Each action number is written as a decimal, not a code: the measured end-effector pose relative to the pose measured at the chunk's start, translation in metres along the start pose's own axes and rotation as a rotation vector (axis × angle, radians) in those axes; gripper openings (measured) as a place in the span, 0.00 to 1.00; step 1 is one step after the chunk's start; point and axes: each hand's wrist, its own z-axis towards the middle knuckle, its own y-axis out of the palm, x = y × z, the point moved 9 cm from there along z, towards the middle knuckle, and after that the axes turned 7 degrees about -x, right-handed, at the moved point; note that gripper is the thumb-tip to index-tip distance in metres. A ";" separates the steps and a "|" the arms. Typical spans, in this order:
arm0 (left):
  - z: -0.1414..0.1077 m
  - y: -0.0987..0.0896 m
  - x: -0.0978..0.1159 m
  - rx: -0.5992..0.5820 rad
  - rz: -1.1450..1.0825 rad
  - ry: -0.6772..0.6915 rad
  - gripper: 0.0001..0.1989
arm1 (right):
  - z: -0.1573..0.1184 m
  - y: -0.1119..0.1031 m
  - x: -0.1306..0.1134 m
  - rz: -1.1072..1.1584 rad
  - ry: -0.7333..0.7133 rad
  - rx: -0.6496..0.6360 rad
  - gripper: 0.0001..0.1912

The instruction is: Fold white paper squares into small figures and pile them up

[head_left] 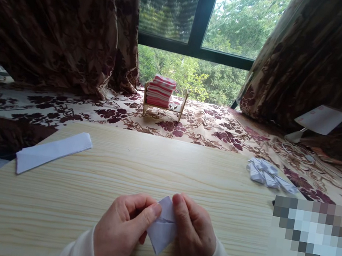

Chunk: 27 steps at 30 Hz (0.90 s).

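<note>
A small folded piece of white paper (160, 234) is held up over the front middle of the table, its outline close to a diamond with a crease or slit across it. My left hand (124, 226) pinches its left corner between thumb and fingers. On the other side my right hand (195, 231) grips the upper right edge, thumb on the face towards me. The fingers behind the paper are mostly hidden.
A stack of white paper strips (53, 150) lies on the wooden table (140, 158) at the left. Several folded white paper pieces (269, 174) are heaped at the right. Behind stand a small rack (182, 106) of pink-striped cloths (160, 91) and a white lamp (321, 119). A blurred patch covers the lower right.
</note>
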 end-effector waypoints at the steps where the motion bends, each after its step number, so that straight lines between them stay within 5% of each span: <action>1: -0.001 -0.003 0.000 0.029 0.010 0.009 0.18 | 0.000 0.002 0.000 0.009 0.005 -0.027 0.22; 6: -0.001 -0.009 0.000 0.085 -0.031 0.051 0.17 | -0.002 0.009 -0.001 -0.038 -0.008 -0.090 0.21; 15: -0.002 -0.006 0.006 0.043 -0.074 0.069 0.14 | 0.001 -0.009 -0.002 0.044 -0.025 0.060 0.21; 21: 0.000 -0.015 0.003 0.112 -0.052 0.029 0.14 | 0.003 -0.004 0.006 0.214 0.051 0.005 0.22; 27: 0.004 -0.012 -0.001 0.039 -0.182 0.042 0.11 | 0.004 -0.002 0.004 0.067 -0.007 -0.039 0.19</action>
